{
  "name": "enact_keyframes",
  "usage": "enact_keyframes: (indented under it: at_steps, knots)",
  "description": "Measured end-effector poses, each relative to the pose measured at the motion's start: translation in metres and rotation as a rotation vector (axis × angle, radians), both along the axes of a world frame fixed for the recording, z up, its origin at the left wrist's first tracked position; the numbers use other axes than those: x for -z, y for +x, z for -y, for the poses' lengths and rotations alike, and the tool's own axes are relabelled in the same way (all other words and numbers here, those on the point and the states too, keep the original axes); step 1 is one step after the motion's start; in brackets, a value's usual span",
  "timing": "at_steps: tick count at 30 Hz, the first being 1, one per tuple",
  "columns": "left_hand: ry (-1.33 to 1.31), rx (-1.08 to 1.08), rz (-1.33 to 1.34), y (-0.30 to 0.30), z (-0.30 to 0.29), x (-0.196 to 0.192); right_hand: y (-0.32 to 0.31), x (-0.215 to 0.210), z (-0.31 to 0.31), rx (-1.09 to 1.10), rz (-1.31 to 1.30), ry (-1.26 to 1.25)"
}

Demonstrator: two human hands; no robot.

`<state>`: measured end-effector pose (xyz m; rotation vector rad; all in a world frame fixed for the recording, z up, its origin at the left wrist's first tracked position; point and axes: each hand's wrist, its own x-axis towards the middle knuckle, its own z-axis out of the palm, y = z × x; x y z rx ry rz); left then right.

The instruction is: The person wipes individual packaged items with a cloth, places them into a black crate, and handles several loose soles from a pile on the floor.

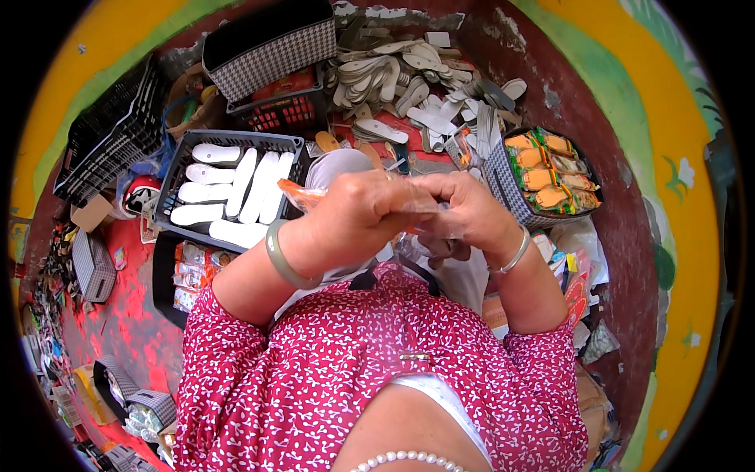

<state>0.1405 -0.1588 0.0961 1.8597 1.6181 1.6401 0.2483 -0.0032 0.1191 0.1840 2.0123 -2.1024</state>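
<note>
In front of my chest, both hands are closed on a clear plastic bag [414, 206]. My left hand [354, 212] grips it with bent fingers, and an orange end [297, 193] of plastic sticks out on that hand's left side. My right hand [468, 211] pinches the bag's other side, thumb and fingers together. Some crumpled clear film hangs below the hands. What lies inside the bag is mostly hidden by my fingers. Left of my left hand, a dark crate [222, 140] holds several white insoles [206, 192].
A heap of pale insoles [425, 67] lies at the far wall. At right stands a houndstooth basket [507, 185] of packed orange insoles [537, 159]. Black crates [110, 130] and a houndstooth bin [271, 59] are at far left. Packets [190, 271] lie in a box below the dark crate.
</note>
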Motion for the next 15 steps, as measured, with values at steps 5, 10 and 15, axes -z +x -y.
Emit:
enact_keyframes:
  at_steps: [5,10,15]
  knots:
    - [0.122,-0.048,-0.168,0.008,0.001,-0.001,0.006,0.000,0.009,0.069,0.075,0.133]
    - [0.185,-0.184,-0.188,0.009,0.000,-0.004,0.007,0.014,0.003,0.022,-0.090,0.079]
    - [0.210,-0.236,0.112,-0.006,-0.001,0.007,0.012,0.017,-0.009,0.100,-0.140,-0.288]
